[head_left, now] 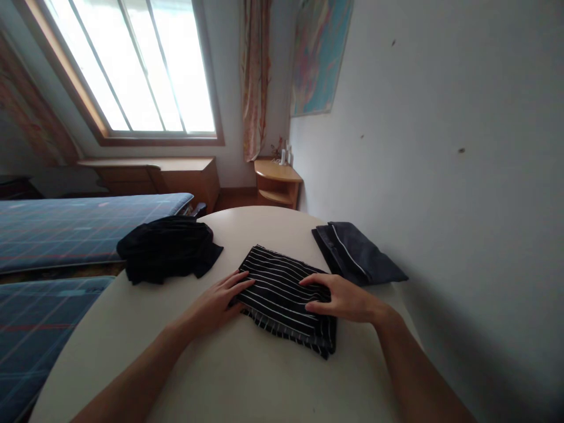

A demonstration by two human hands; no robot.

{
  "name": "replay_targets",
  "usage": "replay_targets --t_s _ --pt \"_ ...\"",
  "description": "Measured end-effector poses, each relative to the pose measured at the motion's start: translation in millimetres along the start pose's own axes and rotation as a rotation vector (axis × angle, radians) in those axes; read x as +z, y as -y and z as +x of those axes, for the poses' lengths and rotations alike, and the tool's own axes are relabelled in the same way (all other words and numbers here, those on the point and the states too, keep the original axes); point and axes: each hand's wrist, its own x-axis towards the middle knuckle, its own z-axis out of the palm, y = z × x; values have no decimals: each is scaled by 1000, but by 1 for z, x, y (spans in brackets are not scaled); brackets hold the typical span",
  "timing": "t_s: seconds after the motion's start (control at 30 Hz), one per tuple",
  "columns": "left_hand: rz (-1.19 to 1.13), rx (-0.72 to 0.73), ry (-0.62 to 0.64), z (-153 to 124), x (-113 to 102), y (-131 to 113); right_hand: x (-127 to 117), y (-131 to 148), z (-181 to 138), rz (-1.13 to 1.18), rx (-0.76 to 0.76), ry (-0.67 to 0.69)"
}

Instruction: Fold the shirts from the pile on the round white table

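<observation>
A black garment with white stripes (277,282), folded into a flat rectangle, lies in the middle of the round pale table (211,376). Its lower edge is layered and a bit uneven. My left hand (220,299) touches the left edge of the cloth, fingers stretched out and thumb by the near corner. On the right side of the cloth rests my right hand (337,296), thumb and fingers apart over the fabric. Neither hand visibly grips it; part of each palm's underside is hidden.
A crumpled black cloth (167,247) sits at the table's left. Back right, a folded dark grey garment (356,252) lies by the white wall (440,217). Plaid-covered mattresses (88,229) stand left of the table. Behind are a wooden desk (189,170) and a corner shelf (277,171).
</observation>
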Motion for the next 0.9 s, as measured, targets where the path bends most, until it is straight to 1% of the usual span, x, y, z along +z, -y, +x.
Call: replay_targets --t_s 0.13,0.23,0.33,0.43,0.5,0.57,0.63,0.7,0.8,0.83,0.9 --pt "1 -74 -20 -2 -3 6 2 -4 0 -74 -2 -13" --pt "93 -63 -44 -5 -6 1 4 -9 1 -160 0 10" --pt "178 60 -68 -5 -8 -9 3 -11 0 -193 -21 20" --pt "175 221 -15 -3 -7 -19 1 -7 -4 -212 -37 4" --pt "166 284 8 -2 -6 -24 0 -1 -8 -231 -28 15" --pt "173 310 -4 -1 -6 -30 1 6 -9 -252 -24 27" --pt "194 328 -8 -2 -6 -38 5 10 -6 -262 -44 9" --pt "217 362 19 -2 -5 -47 10 10 2 -250 -86 -71" --pt "219 433 63 -2 0 -59 20 1 18 -229 -136 -220" --pt "215 448 62 -1 2 -61 23 -4 21 -233 -134 -228" --pt "212 457 40 1 5 -62 27 -11 25 -257 -103 -186"
